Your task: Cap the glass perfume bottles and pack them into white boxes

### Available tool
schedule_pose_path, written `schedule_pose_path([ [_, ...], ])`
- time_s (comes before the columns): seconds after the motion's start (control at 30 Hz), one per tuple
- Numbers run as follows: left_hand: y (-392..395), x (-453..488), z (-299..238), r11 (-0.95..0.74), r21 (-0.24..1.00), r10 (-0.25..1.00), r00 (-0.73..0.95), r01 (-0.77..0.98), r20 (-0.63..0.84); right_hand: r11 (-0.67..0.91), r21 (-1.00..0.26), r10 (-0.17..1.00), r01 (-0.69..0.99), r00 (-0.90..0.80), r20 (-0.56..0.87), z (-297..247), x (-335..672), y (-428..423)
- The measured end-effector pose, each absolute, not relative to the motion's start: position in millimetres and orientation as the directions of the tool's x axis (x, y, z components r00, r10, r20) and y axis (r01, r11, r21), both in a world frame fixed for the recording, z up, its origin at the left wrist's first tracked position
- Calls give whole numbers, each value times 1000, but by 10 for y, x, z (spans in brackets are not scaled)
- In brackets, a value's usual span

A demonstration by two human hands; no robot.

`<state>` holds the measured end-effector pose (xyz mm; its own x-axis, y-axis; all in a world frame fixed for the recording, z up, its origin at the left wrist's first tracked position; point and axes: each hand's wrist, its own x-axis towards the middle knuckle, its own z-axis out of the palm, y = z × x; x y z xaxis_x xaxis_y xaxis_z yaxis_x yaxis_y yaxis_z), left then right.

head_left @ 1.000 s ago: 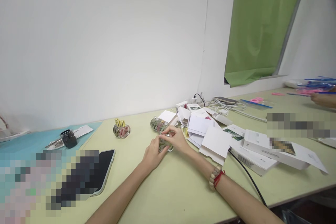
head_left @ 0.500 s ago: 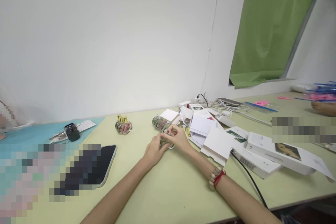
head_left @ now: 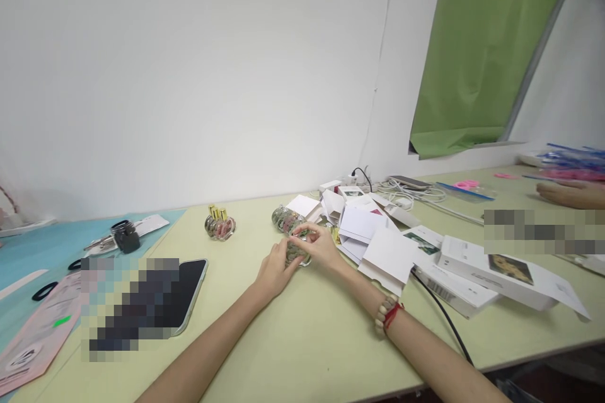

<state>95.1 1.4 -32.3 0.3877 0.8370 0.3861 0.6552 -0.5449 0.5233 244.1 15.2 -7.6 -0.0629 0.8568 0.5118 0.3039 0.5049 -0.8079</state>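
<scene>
My left hand (head_left: 276,267) is wrapped round a small round glass bottle (head_left: 297,254) with something greenish inside, standing on the table. At the bottle's top, the fingers of my right hand (head_left: 320,248) are pinched together; the fingers hide what exactly they grip. Just behind my hands sits a row of similar round bottles (head_left: 282,218), partly covered by the right hand. Farther left stands another group of round bottles with gold tops (head_left: 220,225). A beaded bracelet (head_left: 384,313) with a red string circles my right wrist.
Opened white boxes (head_left: 385,255) and paper pieces lie to the right. A black cable (head_left: 444,308) runs to the table's front edge. On the left are a phone (head_left: 189,296), a dark jar (head_left: 126,237) and a pink packet (head_left: 40,340). Another person's hand (head_left: 570,194) rests at far right.
The view has shifted slightly. My right fingers have moved a little on the bottle's top, while the left hand keeps its hold. The other person's hand reaches farther into view.
</scene>
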Motion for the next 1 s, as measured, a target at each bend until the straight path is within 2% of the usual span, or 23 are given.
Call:
schedule_pose_path([
  [0.2,16,939,-327,-552,505,833,405,663,377,457,-849,889,266,-96,449,-96,2480,220],
  [0.53,14,936,-325,-562,533,827,409,633,387,479,-840,878,255,-159,452,-52,2478,190],
  [0.63,12,935,-325,-556,525,830,407,644,381,447,-863,892,235,-51,448,-31,2539,209],
  [0.7,14,935,-328,-548,523,835,400,652,377,414,-860,885,298,89,456,-16,2623,224],
  [0.77,18,936,-334,-544,519,838,395,660,376,341,-800,846,494,209,490,-20,2727,238],
  [0.87,24,939,-346,-547,503,835,394,669,384,164,-568,794,807,234,561,-85,2868,265],
  [1.0,20,941,-353,-551,484,831,397,679,389,26,-294,866,956,125,484,-221,2947,314],
])
